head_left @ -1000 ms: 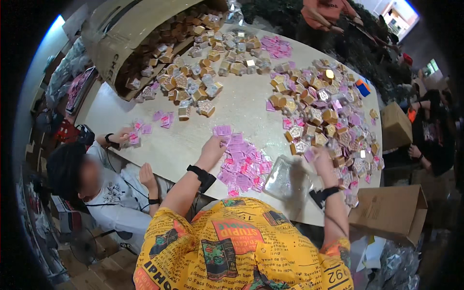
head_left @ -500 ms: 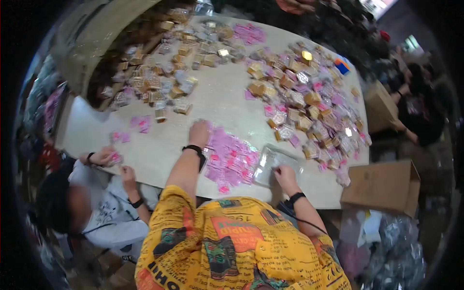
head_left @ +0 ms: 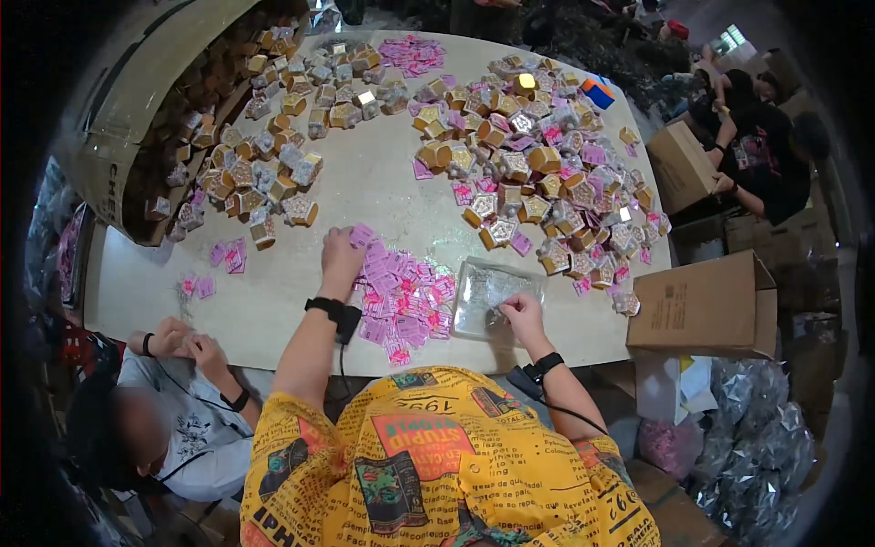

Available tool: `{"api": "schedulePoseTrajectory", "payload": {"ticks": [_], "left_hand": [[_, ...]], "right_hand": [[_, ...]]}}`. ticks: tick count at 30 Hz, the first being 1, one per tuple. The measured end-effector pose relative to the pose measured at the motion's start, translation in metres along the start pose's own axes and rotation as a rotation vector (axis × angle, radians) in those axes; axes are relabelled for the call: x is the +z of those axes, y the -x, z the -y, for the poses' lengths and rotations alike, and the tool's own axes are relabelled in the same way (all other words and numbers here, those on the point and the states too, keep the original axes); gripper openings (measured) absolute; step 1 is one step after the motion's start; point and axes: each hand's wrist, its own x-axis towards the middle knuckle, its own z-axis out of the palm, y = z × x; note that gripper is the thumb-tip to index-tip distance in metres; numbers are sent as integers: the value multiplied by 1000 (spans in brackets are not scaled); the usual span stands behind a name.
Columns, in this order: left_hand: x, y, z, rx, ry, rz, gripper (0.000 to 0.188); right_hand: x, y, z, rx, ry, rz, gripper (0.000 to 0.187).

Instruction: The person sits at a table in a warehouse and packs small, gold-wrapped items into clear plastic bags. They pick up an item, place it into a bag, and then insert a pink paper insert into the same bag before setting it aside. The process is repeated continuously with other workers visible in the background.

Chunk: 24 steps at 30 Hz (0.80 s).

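A heap of small pink printed tags (head_left: 401, 301) lies on the table in front of me. At its far left edge my left hand (head_left: 341, 257) is closed, with one pink tag (head_left: 362, 235) at its fingertips. My right hand (head_left: 523, 316) is over a shallow clear tray (head_left: 463, 321) to the right of the heap. Its thumb and fingers are pinched together; what is between them is too small to make out. Thin, fine pieces (head_left: 492, 284) lie in the tray, too small to name.
Gold-sided, clear-wrapped ornaments (head_left: 547, 187) pile up at the right, with more (head_left: 260, 173) at the left by a large carton (head_left: 109, 173). An orange-and-blue block (head_left: 598, 93) stands far right. A co-worker's hands (head_left: 187, 345) work at left. An open cardboard box (head_left: 697, 310) sits at right.
The whole view has shifted, so the table's contents appear further left. My left hand stays at the tag heap and my right hand at the tray. The co-worker's hands have come together.
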Motion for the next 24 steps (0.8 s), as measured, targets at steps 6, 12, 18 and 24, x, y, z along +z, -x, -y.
{"api": "schedulePoseTrajectory", "payload": {"ticks": [6, 12, 18, 24], "left_hand": [[3, 44, -48, 220, 442, 36, 47], [-5, 68, -107, 328, 486, 230, 45], [-18, 79, -131, 393, 435, 234, 43], [-35, 87, -155, 521, 243, 251, 51]], "right_hand": [[2, -7, 1, 113, -199, 88, 13], [-10, -14, 5, 197, -273, 198, 28], [-30, -4, 55, 134, -324, 348, 48], [-32, 14, 128, -13, -385, 585, 81]]}}
